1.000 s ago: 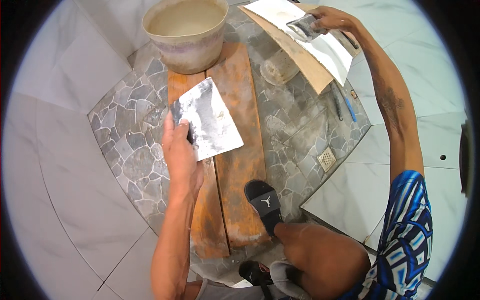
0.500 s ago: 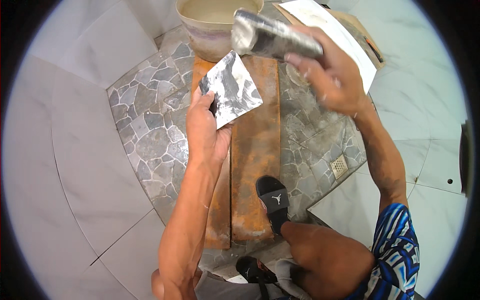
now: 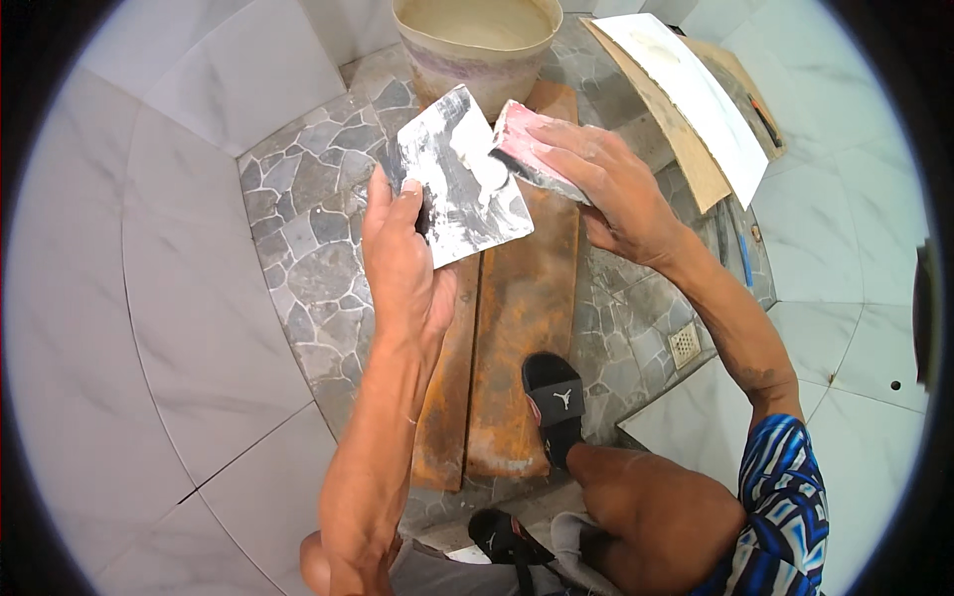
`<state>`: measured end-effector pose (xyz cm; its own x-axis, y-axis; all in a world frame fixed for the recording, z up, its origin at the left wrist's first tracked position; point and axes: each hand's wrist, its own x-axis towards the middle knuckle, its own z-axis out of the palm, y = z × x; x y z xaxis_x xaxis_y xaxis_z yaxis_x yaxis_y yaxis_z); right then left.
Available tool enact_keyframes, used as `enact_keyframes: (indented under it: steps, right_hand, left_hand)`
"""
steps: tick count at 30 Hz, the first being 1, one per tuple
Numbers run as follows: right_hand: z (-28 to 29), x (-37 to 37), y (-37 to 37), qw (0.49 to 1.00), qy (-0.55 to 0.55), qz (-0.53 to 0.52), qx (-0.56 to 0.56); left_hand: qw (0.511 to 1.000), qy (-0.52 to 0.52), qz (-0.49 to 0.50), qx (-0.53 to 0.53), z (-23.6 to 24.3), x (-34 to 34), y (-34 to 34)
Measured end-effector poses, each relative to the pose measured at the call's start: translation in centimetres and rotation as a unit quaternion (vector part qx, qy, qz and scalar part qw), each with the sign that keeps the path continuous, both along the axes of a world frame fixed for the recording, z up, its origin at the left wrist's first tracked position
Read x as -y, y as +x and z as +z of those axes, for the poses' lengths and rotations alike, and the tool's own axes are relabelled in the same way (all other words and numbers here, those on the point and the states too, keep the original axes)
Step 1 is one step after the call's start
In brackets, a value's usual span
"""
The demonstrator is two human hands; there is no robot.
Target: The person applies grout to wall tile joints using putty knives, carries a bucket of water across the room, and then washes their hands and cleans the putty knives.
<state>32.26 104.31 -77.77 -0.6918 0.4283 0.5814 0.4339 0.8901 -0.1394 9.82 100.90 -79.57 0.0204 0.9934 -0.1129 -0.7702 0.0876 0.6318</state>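
Note:
A small pale square board (image 3: pixel 457 169), smeared with white paste and dark streaks, is gripped along its left edge by my left hand (image 3: pixel 402 253), thumb on top. My right hand (image 3: pixel 616 199) has its fingers wrapped over a pink-and-black block (image 3: pixel 527 139), dusted white, whose left end is at the board's right edge; whether they touch I cannot tell. A blob of white paste lies near that edge. Behind both hands stands a stained cream bucket (image 3: pixel 472 50) with cloudy contents.
Rust-stained planks (image 3: pixel 522 298) lie on a stone-mosaic floor (image 3: pixel 298 238), my sandaled foot (image 3: pixel 552 397) on them. A white sheet (image 3: pixel 715 109) with brown board (image 3: pixel 686 169) rests at back right, near a blue tool (image 3: pixel 743 258). A square drain (image 3: pixel 685 345) is lower right; tiled walls surround.
My right hand has come from the white sheet at back right down beside the square board, turning the block to show its pink face. The square board has moved right and slightly up.

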Motion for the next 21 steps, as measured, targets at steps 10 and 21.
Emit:
enact_keyframes:
  steps: [10, 21]
  right_hand:
    - [-1.2, -4.3, 4.1, 0.98, -0.07, -0.184, -0.027]
    - [2.7, 0.1, 0.2, 0.829, -0.478, -0.155, -0.246]
  left_hand:
    - [0.99, -0.022, 0.068, -0.121, 1.1, 0.4, -2.8]
    - [0.986, -0.057, 0.017, -0.154, 0.0, 0.4, -5.1]
